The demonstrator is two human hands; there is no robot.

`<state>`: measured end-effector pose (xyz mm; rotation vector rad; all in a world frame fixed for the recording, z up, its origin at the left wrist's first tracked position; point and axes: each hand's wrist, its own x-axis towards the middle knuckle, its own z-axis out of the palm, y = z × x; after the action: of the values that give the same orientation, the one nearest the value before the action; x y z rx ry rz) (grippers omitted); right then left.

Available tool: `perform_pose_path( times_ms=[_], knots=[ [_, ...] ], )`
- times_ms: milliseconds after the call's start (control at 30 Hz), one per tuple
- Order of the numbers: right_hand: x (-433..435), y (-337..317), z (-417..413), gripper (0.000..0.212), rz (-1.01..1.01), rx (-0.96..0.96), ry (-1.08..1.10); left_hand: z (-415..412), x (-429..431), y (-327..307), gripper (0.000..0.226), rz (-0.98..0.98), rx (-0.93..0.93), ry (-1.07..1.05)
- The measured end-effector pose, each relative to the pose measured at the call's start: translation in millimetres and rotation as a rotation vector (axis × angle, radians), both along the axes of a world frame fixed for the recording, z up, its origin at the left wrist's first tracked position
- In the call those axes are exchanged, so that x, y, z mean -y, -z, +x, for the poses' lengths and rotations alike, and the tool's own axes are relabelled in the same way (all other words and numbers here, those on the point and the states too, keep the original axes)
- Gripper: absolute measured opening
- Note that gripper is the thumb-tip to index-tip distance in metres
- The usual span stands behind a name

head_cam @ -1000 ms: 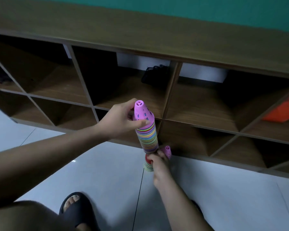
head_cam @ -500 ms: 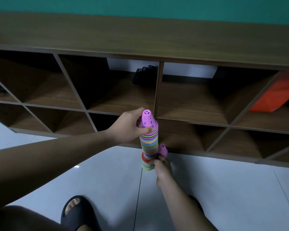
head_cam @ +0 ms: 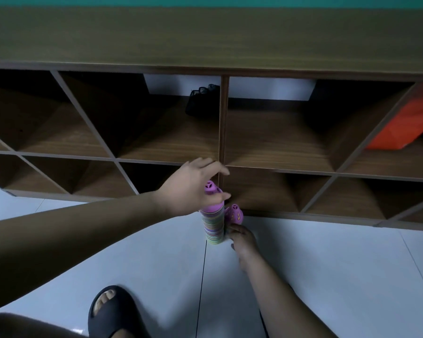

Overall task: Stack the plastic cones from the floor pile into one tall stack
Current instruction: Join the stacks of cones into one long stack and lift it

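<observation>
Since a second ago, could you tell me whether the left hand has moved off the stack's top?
Yes. The left hand has opened and lifted toward the shelf divider, releasing the cone stack.

The cone stack stands upright on the pale floor, just in front of the low wooden shelf unit. Its body is a dense column of thin, many-coloured rims, and a pink cone with cut-out holes caps the top. Just to its right a second pink cone with yellow-looking holes sits lower, tilted, close beside the stack's middle.
</observation>
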<state>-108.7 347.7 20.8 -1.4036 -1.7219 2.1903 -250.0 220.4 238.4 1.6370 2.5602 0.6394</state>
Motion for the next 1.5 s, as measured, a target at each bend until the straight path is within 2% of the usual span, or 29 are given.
perform_pose_path(
  times_ms=[67,167,267,367,433,533,633,767,833,900,967,1067,1167,1300,1367,1500],
  knots=[
    [-4.7,2.5,0.9,0.029,0.006,-0.004,0.006,12.2,-16.8,-16.2,0.034,0.106,-0.123,0.076],
    [-12.5,7.9,5.2,0.024,0.041,0.033,0.035,35.8,-51.6,-24.9,0.018,0.187,-0.13,0.135],
    [-20.3,13.5,9.0,0.02,0.066,0.043,0.022,50.8,-84.7,-2.0,0.015,0.054,-0.029,0.082],
    [-30.7,20.7,12.5,0.018,0.074,0.074,0.005,50.7,-104.3,38.2,0.009,-0.093,0.164,-0.038],
    [-40.2,25.9,15.5,0.018,0.067,0.092,0.001,48.8,-111.5,63.9,0.01,-0.159,0.245,-0.13],
    [-53.2,39.6,20.7,0.01,0.078,0.125,-0.028,49.6,-122.1,97.0,0.019,-0.18,0.211,-0.235],
    [-61.8,53.4,23.6,0.019,0.123,0.171,-0.082,55.6,-134.6,132.5,0.029,-0.248,0.223,-0.326],
    [-71.0,74.6,20.6,0.018,0.17,0.239,-0.166,63.3,-135.9,182.4,0.033,-0.408,0.152,-0.434],
    [-74.2,86.9,14.6,0.023,0.14,0.259,-0.155,64.2,-132.8,200.8,0.04,-0.381,0.147,-0.487],
    [-76.3,96.0,8.0,0.027,0.135,0.263,-0.146,60.9,-131.4,216.8,0.046,-0.285,0.231,-0.524],
    [-78.4,100.3,3.6,0.03,0.141,0.255,-0.147,61.6,-128.7,220.1,0.04,-0.297,0.27,-0.507],
    [-84.2,106.2,-2.3,0.029,0.142,0.229,-0.169,71.0,-126.1,216.3,0.033,-0.372,0.17,-0.404],
    [-90.7,112.0,-9.6,0.022,0.127,0.19,-0.182,93.2,-111.7,220.6,0.037,-0.233,0.184,-0.383],
    [-99.1,113.7,-17.2,0.013,-0.06,0.109,-0.073,116.9,-89.5,235.9,0.048,-0.09,0.217,-0.381],
    [-97.7,112.0,-22.8,0.022,-0.159,0.1,-0.034,124.3,-79.6,239.4,0.046,-0.063,0.223,-0.399],
    [-94.7,106.9,-33.9,0.018,-0.198,0.188,-0.034,129.9,-61.2,244.8,0.044,-0.036,0.31,-0.443]
  ],
)
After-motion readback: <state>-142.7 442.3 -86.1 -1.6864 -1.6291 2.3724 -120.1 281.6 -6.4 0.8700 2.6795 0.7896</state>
